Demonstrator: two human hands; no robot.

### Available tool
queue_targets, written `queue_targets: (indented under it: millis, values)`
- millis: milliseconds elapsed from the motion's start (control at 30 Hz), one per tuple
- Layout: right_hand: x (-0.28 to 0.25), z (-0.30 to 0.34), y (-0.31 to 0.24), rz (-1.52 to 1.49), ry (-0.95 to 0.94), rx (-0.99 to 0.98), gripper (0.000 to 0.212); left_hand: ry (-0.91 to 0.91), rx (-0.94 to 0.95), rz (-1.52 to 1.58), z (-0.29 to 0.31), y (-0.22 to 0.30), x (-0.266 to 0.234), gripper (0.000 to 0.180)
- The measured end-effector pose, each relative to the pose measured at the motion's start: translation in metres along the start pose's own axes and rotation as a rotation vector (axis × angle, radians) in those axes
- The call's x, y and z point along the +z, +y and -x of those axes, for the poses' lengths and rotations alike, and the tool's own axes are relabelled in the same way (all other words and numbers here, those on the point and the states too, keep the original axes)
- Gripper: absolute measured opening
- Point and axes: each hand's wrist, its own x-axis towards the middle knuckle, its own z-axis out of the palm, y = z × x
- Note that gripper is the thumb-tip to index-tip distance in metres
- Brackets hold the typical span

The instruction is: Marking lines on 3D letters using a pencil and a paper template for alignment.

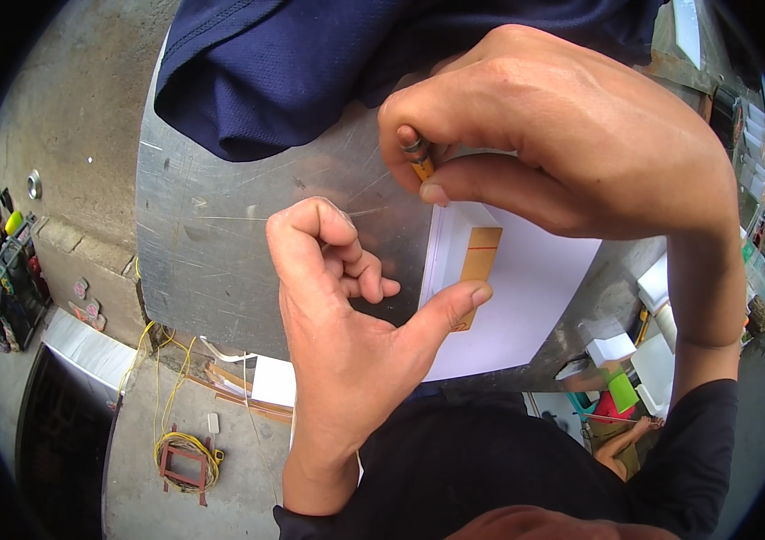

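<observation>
A white sheet of paper (540, 283) lies on a scratched metal table (211, 225). On the sheet rests a narrow yellowish-brown strip (481, 252) with a red line across it. The thumb of my left hand (337, 324) stretches over the strip's near part and appears to touch it. That hand's other fingers curl above the metal, apart from the thumb. My right hand (544, 135) pinches a yellow pencil (419, 160) between thumb and forefinger, over the sheet's far left corner. The pencil's eraser end points up; its tip is hidden behind the thumb.
Dark blue cloth (283, 72) covers the table's far edge. On the floor to the left lies a coiled yellow cord (186, 461) around a reddish frame. White boxes (612, 349) and other clutter stand at right, where another person's arm (618, 450) shows.
</observation>
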Motion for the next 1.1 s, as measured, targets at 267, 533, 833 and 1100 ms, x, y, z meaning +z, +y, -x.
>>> queue_targets:
  millis: [267,533,833,1100]
  values:
    - [-0.001,0.003,0.003,-0.007,0.05,-0.04,0.014,-0.004,0.002,-0.019,0.0,0.0,0.0,0.089]
    - [0.0,0.003,0.008,-0.06,0.069,-0.068,0.013,0.001,0.018,-0.009,-0.001,0.0,0.001,0.088]
    - [-0.003,0.007,0.009,-0.008,0.071,-0.066,0.014,0.003,0.012,-0.018,0.0,-0.001,0.0,0.089]
    - [-0.025,0.017,0.002,-0.636,0.281,-0.093,0.022,0.018,0.011,-0.008,0.0,-0.003,-0.001,0.088]
